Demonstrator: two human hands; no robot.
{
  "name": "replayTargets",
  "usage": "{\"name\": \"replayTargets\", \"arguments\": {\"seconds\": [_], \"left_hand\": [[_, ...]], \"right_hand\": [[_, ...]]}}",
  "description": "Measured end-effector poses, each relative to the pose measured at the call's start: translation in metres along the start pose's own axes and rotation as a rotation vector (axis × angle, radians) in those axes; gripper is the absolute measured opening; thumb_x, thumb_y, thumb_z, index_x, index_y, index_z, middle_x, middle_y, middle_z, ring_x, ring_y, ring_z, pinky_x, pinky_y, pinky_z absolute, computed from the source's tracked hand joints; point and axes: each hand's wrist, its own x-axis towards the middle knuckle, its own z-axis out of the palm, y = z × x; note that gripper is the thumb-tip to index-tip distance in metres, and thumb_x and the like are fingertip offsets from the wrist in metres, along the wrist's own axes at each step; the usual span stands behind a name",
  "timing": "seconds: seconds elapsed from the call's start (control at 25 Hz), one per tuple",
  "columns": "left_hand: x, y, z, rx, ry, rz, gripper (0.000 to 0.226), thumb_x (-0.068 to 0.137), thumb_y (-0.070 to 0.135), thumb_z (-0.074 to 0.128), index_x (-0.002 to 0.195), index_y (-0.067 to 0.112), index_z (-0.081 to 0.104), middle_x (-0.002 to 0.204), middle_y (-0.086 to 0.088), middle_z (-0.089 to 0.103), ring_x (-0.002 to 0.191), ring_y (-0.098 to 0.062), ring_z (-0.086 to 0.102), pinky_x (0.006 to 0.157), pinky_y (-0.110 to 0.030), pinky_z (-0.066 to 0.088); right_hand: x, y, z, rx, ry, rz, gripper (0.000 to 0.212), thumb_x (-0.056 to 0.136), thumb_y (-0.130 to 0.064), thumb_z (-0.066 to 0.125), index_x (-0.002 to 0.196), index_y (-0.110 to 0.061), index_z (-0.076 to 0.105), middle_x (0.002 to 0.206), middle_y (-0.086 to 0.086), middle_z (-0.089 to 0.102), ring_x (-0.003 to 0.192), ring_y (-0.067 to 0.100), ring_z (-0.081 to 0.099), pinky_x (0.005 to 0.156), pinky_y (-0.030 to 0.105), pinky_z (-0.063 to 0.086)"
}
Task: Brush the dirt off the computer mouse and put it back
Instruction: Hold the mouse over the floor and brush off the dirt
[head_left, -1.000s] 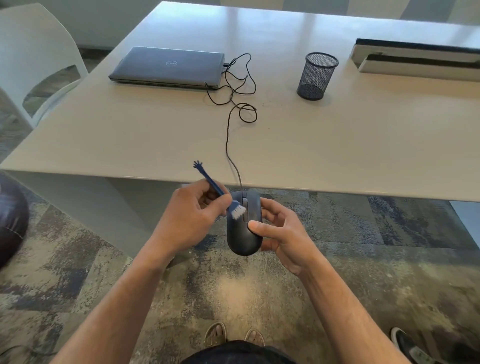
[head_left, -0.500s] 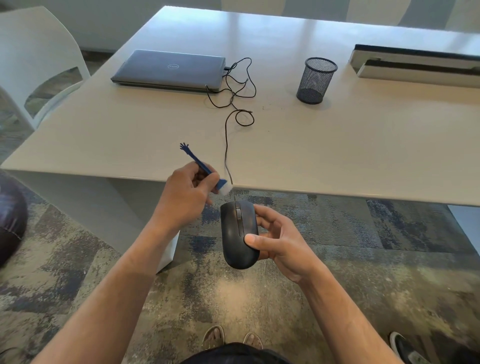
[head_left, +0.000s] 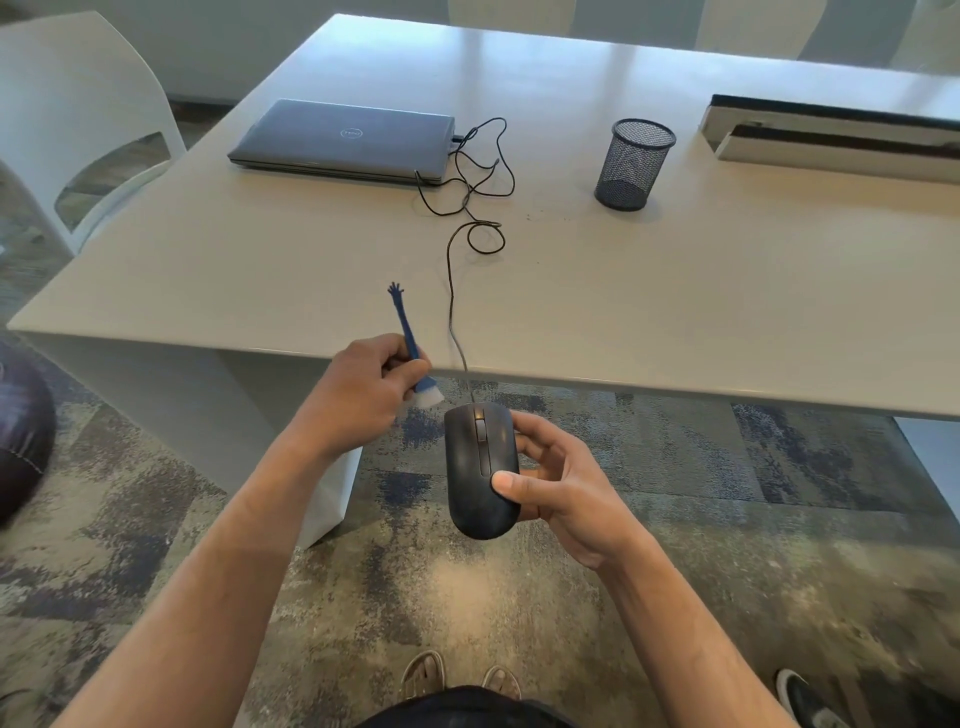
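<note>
A black wired computer mouse (head_left: 475, 462) is held in the air below the table's front edge, buttons up. My right hand (head_left: 563, 486) grips it from the right side, thumb on its top. My left hand (head_left: 363, 397) holds a small blue brush (head_left: 410, 343) with white bristles; the bristles hang just left of and above the mouse's front, apart from it. The mouse cable (head_left: 452, 291) runs up over the table edge to a closed grey laptop (head_left: 345, 140).
The white table (head_left: 675, 312) carries the laptop at the back left, a black mesh pen cup (head_left: 631, 163) and a long white and black box (head_left: 831, 137) at the back right. A white chair (head_left: 78, 119) stands at the left. Patterned carpet and feet lie below.
The brush left the mouse's front, swung up and left, then came back near its front edge. My right hand lowered the mouse a little and kept its grip.
</note>
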Motion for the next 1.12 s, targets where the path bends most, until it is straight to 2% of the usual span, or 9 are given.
{"name": "replayTargets", "arguments": {"seconds": [0.28,0.52,0.68,0.84,0.96,1.12], "left_hand": [[-0.005,0.003,0.011,-0.284,-0.049,-0.058,0.017,0.102,0.011,0.052,0.096,0.007,0.067,0.076,-0.013,0.061,0.069,-0.022,0.053,0.062,-0.025,0.047],[-0.003,-0.004,0.015,-0.355,-0.127,-0.115,0.018,0.103,0.01,0.051,0.097,0.004,0.067,0.082,-0.014,0.059,0.064,-0.011,0.054,0.059,-0.022,0.047],[-0.005,-0.014,0.001,-0.347,-0.158,-0.141,0.018,0.102,0.009,0.052,0.095,0.002,0.067,0.074,-0.007,0.059,0.054,-0.003,0.053,0.052,-0.016,0.045],[0.001,-0.013,-0.003,-0.368,-0.109,-0.126,0.019,0.103,0.009,0.051,0.096,0.002,0.067,0.075,-0.011,0.057,0.058,-0.01,0.051,0.056,-0.02,0.045],[0.004,-0.006,0.009,-0.362,-0.152,-0.107,0.02,0.103,0.01,0.05,0.096,0.005,0.068,0.079,-0.011,0.057,0.059,-0.007,0.052,0.056,-0.019,0.046],[0.004,-0.009,0.01,-0.339,-0.223,-0.129,0.021,0.103,0.013,0.051,0.094,0.005,0.069,0.075,-0.008,0.056,0.06,-0.011,0.051,0.061,-0.024,0.044]], "right_hand": [[0.003,0.0,0.006,-0.024,-0.032,0.013,0.063,0.078,-0.001,0.076,0.137,-0.012,0.057,0.132,0.025,0.06,0.095,0.037,0.072,0.065,0.046,0.062],[0.003,-0.002,0.003,-0.006,-0.007,0.012,0.06,0.077,-0.003,0.077,0.134,-0.014,0.061,0.131,0.023,0.062,0.09,0.033,0.074,0.064,0.044,0.064],[0.002,-0.003,-0.004,0.014,0.005,0.014,0.06,0.077,-0.003,0.076,0.135,-0.013,0.061,0.132,0.024,0.061,0.088,0.032,0.073,0.063,0.042,0.064],[0.004,-0.001,-0.005,-0.016,-0.051,0.025,0.064,0.079,-0.001,0.075,0.139,-0.012,0.056,0.135,0.023,0.06,0.097,0.039,0.07,0.067,0.046,0.061],[0.007,0.0,-0.002,-0.044,-0.084,0.03,0.065,0.079,-0.001,0.075,0.14,-0.013,0.055,0.136,0.022,0.06,0.102,0.044,0.068,0.072,0.051,0.059],[0.005,-0.002,-0.004,-0.017,-0.042,0.015,0.064,0.078,-0.001,0.076,0.138,-0.012,0.057,0.134,0.022,0.061,0.099,0.042,0.069,0.068,0.048,0.061]]}}
